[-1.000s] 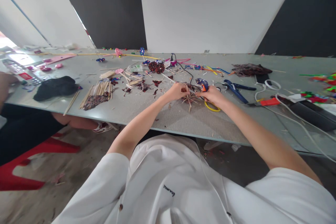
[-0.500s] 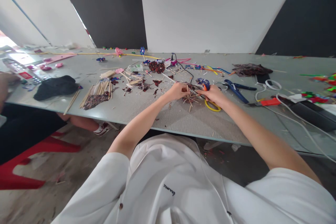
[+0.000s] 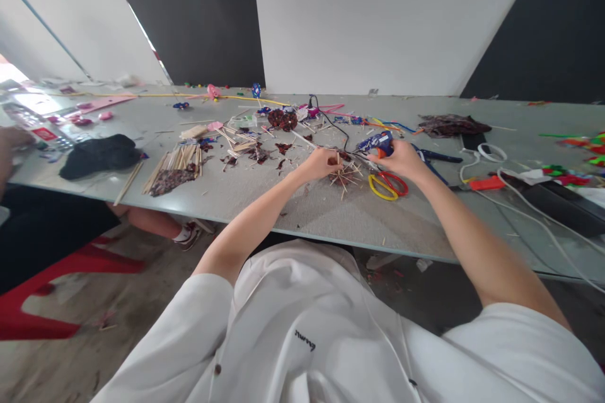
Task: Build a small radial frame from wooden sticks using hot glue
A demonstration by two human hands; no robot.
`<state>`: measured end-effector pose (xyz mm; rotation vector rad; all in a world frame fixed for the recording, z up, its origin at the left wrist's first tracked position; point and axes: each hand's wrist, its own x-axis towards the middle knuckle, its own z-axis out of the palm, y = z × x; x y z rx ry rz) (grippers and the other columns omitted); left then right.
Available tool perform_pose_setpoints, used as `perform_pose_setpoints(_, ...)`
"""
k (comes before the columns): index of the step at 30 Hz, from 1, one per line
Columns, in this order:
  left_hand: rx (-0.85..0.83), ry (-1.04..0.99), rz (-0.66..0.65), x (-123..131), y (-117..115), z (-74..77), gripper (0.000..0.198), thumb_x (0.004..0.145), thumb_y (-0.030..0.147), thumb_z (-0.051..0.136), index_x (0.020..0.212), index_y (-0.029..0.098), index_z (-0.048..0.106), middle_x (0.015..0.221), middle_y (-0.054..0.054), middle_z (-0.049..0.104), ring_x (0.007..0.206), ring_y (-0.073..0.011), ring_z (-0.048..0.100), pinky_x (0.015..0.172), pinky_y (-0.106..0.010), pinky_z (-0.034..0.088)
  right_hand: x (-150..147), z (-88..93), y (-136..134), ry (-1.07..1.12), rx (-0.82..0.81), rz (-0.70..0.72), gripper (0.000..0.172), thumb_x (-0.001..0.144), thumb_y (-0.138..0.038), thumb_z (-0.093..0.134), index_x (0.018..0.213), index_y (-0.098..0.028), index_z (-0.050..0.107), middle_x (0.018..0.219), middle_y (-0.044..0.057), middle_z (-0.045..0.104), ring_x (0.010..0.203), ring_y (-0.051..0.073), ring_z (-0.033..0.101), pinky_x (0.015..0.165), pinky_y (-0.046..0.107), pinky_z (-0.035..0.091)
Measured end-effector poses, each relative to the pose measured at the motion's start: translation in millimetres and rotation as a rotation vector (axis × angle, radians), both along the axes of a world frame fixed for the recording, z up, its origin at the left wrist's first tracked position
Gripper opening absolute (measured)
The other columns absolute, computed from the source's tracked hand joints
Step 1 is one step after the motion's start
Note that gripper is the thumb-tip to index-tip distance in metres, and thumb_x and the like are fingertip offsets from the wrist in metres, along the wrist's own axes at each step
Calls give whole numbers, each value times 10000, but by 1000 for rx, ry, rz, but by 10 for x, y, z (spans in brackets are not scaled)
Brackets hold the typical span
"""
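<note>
My left hand (image 3: 322,164) has its fingers closed on a thin wooden stick at a round bundle of sticks (image 3: 345,177) on the grey table. Just right of it, my right hand (image 3: 399,156) is wrapped round a blue glue gun (image 3: 378,142) with an orange part, its front end pointing left toward the bundle. Below the glue gun lie scissors with a yellow and a red handle loop (image 3: 396,184). A dark red and brown round piece (image 3: 282,119) on a pale stick lies behind my left hand.
Loose sticks (image 3: 186,156) and a speckled bundle (image 3: 172,181) lie left. Blue-handled pliers (image 3: 442,156), a white cable (image 3: 543,208) and a black box (image 3: 560,204) are right. A person's arm (image 3: 10,141) is beside a bottle (image 3: 45,132) at the far left.
My right hand has moved slightly right and up, lifting the blue glue gun. The red scissor loop and more of the glue gun now show. My left hand has stayed at the stick bundle.
</note>
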<state>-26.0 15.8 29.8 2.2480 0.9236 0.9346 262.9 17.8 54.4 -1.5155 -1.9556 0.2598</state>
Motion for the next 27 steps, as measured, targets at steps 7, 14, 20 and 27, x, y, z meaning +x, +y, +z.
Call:
perform_pose_setpoints(7, 27, 10, -7, -2, -5, 6, 83, 891, 190, 736, 854, 129, 780, 793, -61, 762, 703, -133, 648, 697, -243, 470, 153, 14, 61, -30, 9, 80, 474, 729, -602, 853, 895, -194, 677, 843, 94, 731, 768, 293, 671, 730, 397, 529)
perform_pose_setpoints(14, 10, -8, -9, 4, 11, -20, 87, 894, 187, 735, 853, 124, 780, 798, -66, 758, 708, -133, 642, 704, -246, 465, 269, 23, 109, -71, -53, 142, 460, 709, -581, 862, 870, -207, 645, 766, 47, 671, 697, 234, 577, 661, 355, 475)
perform_pose_setpoints(20, 5, -14, -14, 6, 0, -17, 91, 895, 191, 736, 846, 127, 778, 784, -63, 752, 708, -136, 636, 697, -248, 459, 274, 121, 38, -156, -45, 148, 580, 673, -705, 855, 851, -209, 611, 761, 35, 643, 654, 200, 532, 621, 333, 410)
perform_pose_setpoints(27, 10, -16, -20, 1, -10, -2, 85, 894, 173, 723, 837, 131, 770, 774, -58, 748, 700, -136, 643, 691, -251, 461, 272, 95, 37, -165, -33, 99, 618, 687, -786, 809, 822, -211, 626, 743, 45, 671, 654, 212, 565, 611, 333, 407)
